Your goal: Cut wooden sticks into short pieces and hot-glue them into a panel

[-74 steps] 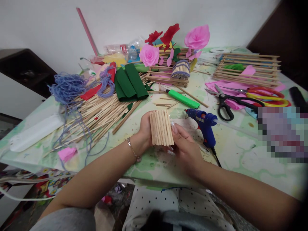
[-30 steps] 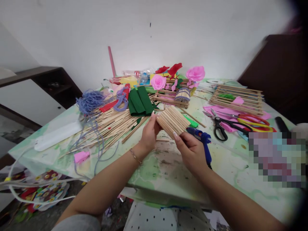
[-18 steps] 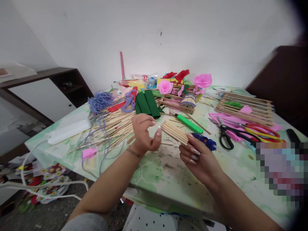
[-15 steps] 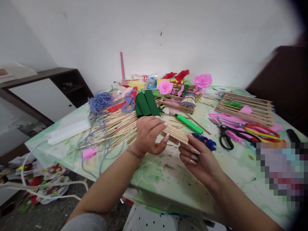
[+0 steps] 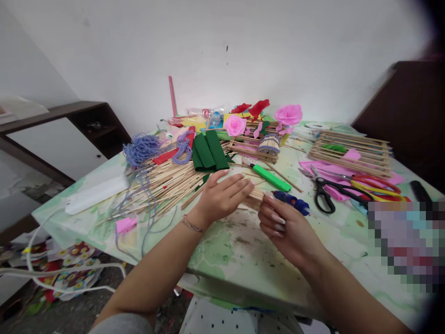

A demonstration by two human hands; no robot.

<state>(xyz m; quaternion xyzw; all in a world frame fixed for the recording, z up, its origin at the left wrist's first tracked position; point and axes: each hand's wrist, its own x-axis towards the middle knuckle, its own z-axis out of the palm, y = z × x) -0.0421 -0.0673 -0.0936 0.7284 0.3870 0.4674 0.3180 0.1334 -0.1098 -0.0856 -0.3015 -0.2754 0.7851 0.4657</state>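
Note:
In front of me, my right hand [image 5: 290,227] pinches the near right end of a small panel of thin wooden sticks [image 5: 256,195] laid side by side. My left hand [image 5: 224,195] lies across the panel's other end with fingers stretched out, hiding much of it. Just right of the sticks is a blue glue gun [image 5: 292,202], partly behind my right hand. A green utility knife [image 5: 270,177] lies beyond both hands. Past my left hand are folded dark green sheets [image 5: 210,150] on a pile of loose sticks [image 5: 167,183].
Black-handled scissors [image 5: 327,192] and a slatted stick frame [image 5: 351,153] lie at the right. Pink paper flowers [image 5: 288,114] stand at the back near the wall. Purple yarn [image 5: 141,150] trails down the left side beside a white power strip [image 5: 95,195].
My left hand has straightened its fingers and come down over the stick panel, covering more of it. My right hand keeps its pinch. The view has shifted slightly.

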